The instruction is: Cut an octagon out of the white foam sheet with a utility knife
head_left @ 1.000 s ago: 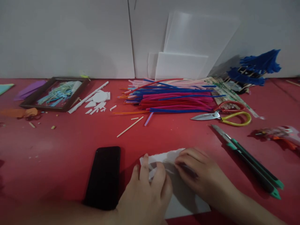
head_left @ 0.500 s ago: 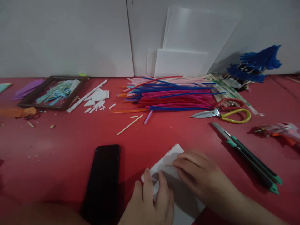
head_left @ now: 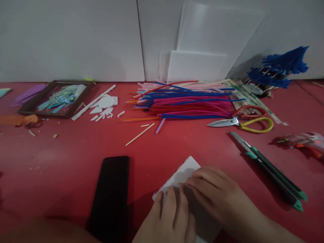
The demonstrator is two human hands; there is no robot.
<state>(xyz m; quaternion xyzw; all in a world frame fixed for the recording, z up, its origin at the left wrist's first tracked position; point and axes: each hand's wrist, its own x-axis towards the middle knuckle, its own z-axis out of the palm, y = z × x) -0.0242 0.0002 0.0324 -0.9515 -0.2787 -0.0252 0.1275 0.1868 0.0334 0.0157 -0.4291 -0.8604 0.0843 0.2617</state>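
A white foam sheet (head_left: 182, 171) lies on the red table (head_left: 63, 158) at the near edge. My left hand (head_left: 169, 219) presses on its near left part with fingers spread flat. My right hand (head_left: 215, 195) rests on the sheet's right side and pinches what looks like a thin wooden stick (head_left: 182, 183) against the sheet. Most of the sheet is hidden under both hands.
A black phone (head_left: 111, 192) lies left of the sheet. Green-tipped utility knives (head_left: 270, 172) and yellow-handled scissors (head_left: 243, 122) are at right. A pile of coloured straws (head_left: 187, 101), white foam boards (head_left: 199, 64), a dark frame (head_left: 55, 99), white scraps (head_left: 103, 108) sit farther back.
The white sheet has turned so one corner points away from me. Both hands shifted slightly toward the near edge and stay on the sheet.
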